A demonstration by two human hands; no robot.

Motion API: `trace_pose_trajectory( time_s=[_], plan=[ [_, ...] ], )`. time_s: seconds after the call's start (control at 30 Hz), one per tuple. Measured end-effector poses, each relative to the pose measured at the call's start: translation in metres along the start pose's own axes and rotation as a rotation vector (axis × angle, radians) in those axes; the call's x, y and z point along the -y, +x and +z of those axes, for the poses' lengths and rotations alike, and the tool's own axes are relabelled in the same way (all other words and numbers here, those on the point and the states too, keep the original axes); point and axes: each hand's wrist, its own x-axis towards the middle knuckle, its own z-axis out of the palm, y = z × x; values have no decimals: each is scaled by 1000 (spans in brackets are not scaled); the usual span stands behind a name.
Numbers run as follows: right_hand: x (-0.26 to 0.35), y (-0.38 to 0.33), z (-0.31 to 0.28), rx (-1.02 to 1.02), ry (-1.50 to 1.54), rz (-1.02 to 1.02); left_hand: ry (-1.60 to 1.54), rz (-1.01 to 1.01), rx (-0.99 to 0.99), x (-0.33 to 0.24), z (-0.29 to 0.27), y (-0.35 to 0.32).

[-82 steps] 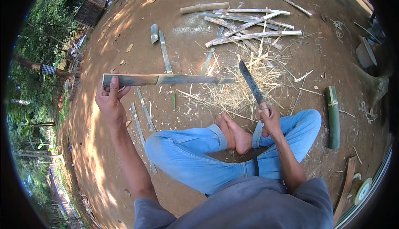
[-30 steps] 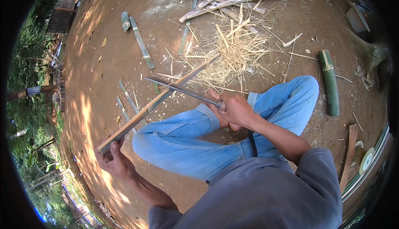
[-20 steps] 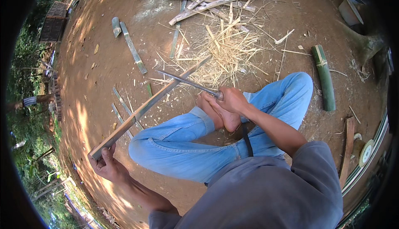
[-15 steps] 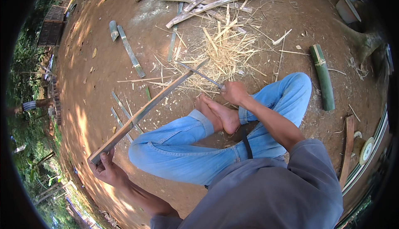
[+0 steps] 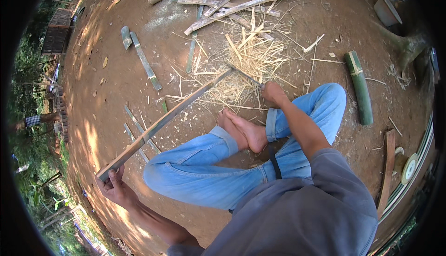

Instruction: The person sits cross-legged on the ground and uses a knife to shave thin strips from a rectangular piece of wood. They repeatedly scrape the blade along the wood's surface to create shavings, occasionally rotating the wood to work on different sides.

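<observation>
My left hand (image 5: 114, 186) grips the near end of a long split bamboo strip (image 5: 163, 122), which slants up and to the right away from me. In my right hand (image 5: 273, 92), closed round its handle, is a knife (image 5: 247, 76) with a thin dark blade. The blade meets the strip's far end, over a heap of pale bamboo shavings (image 5: 260, 53). My bare feet (image 5: 246, 130) lie crossed just below that heap.
Several split bamboo pieces (image 5: 241, 12) are stacked beyond the shavings. A green bamboo section (image 5: 360, 88) lies at the right, near a wooden plank (image 5: 387, 172) and a spool (image 5: 409, 168). Shorter bamboo pieces (image 5: 146, 61) lie to the left. A pot (image 5: 388, 10) stands far right.
My right hand and the knife have moved away from me and slightly right, the blade sliding to the strip's far tip. My left hand has shifted slightly left with the strip.
</observation>
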Motion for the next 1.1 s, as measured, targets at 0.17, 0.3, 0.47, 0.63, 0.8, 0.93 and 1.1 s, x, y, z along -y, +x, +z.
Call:
trace_pose_trajectory(
  time_s=[0.17, 0.3, 0.47, 0.63, 0.8, 0.93, 1.1],
  plan=[
    [24, -4, -11, 179, 234, 75, -144, -52, 67, -4, 13, 16],
    [87, -107, -42, 163, 310, -187, -201, 48, 192, -3, 8, 9],
    [139, -202, -40, -119, 391, -778, -117, 163, 267, -17, 18, -7],
    [136, -195, -56, 152, 392, -388, -89, 152, 212, -27, 24, -23],
    [116, -190, -36, -76, 406, -615, -72, 160, 156, -23, 27, -25],
    [84, -147, -25, 58, 312, -251, -59, 158, 153, -27, 26, -23],
    [88, -157, -37, -57, 331, -422, -79, 130, 133, -20, 26, -20]
  ],
)
